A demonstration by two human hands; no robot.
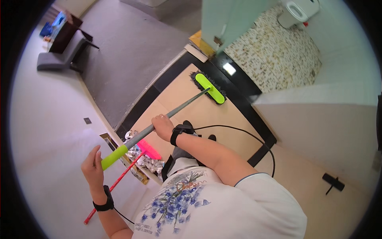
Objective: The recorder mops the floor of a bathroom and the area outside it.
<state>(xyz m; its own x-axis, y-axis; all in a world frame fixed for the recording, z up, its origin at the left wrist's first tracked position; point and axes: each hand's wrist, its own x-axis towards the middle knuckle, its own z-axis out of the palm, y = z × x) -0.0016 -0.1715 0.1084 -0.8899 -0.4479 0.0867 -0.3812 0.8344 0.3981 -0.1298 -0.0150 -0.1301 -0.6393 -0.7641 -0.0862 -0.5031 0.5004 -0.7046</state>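
Observation:
A dust mop with a lime-green head (pixel 210 89) and dark grey fringe lies flat on the beige tile floor. Its grey pole (pixel 143 136) slants down to the left, to a green grip (pixel 114 157). My right hand (pixel 162 127) is closed around the middle of the pole. At the grip's upper end is my left hand (pixel 93 165), touching it with some fingers raised; how firmly it holds cannot be seen. Below the pole, a pink broom head (pixel 149 150) with a red stick (pixel 125 173) rests by crumpled silvery material (pixel 150 164). Both wrists wear black bands.
Black stone strips (pixel 238 80) border the tiles. A frosted glass door (pixel 229 24) stands at the doorway to a speckled floor (pixel 277 53) with a toilet (pixel 298 12). A grey chair (pixel 64 56) is at upper left. A black cable (pixel 256 136) curves beside my right arm.

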